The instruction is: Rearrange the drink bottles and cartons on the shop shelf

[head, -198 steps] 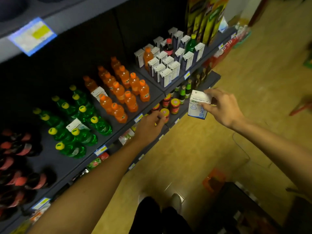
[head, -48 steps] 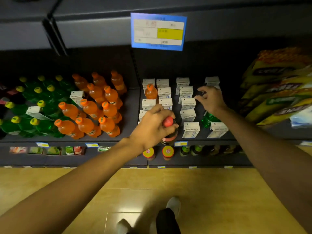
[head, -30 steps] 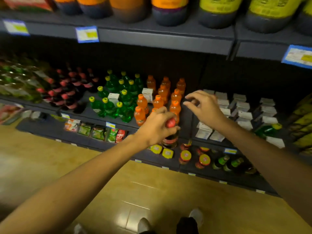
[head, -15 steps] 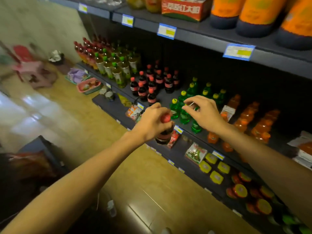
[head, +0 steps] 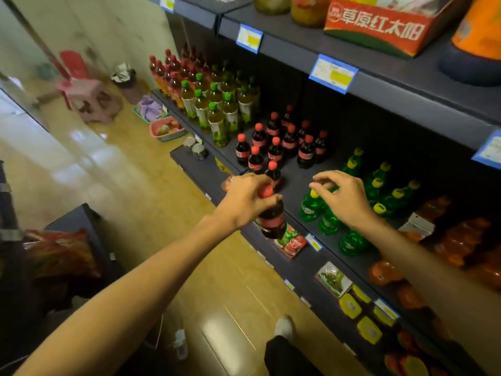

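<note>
Red box (head: 379,25) marked "草原红太阳"

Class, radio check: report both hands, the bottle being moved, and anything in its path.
Left hand grips red-capped cola bottle by the neck, off the shelf edge. Right hand open over green bottles. Shelf gap beside cola group unobstructed.

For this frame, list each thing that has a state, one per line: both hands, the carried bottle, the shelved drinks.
Left hand: grips the bottle's neck.
Dark cola bottle with red cap: held upright, off the shelf, capped.
Right hand: fingers loosely curled, holding nothing, above the green bottles.
Green bottles with yellow caps: standing, capped.
Shelved red-capped cola bottles: standing, capped.
</note>
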`<control>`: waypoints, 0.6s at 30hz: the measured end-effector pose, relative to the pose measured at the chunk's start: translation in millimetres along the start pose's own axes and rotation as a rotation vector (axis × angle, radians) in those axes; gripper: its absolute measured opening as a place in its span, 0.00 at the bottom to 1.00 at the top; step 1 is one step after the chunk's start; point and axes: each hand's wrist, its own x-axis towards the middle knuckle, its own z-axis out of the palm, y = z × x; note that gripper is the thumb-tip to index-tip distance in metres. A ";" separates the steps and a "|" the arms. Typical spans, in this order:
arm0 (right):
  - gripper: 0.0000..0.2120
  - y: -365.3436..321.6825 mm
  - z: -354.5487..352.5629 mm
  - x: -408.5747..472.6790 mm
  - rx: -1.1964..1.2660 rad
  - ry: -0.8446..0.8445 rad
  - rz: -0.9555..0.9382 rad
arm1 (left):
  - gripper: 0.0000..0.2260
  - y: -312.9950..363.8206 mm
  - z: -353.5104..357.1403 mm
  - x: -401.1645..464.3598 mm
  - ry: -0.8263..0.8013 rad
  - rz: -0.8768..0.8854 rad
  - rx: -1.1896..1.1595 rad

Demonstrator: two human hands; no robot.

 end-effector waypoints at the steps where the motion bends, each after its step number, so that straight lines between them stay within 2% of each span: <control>1: 0.08 5.4 2.2 8.4 0.007 0.004 0.013 | 0.11 -2.5 0.2 10.0 -0.005 0.000 -0.001; 8: 0.06 24.6 10.0 61.9 0.015 0.064 0.080 | 0.13 -17.9 0.5 80.2 -0.052 -0.004 0.002; 13: 0.04 32.7 12.3 85.8 -0.029 0.136 0.138 | 0.14 -30.8 10.1 134.8 -0.092 -0.144 -0.006; 18: 0.05 35.0 23.4 95.8 -0.018 0.239 0.293 | 0.14 -51.9 28.5 191.9 -0.278 -0.152 0.074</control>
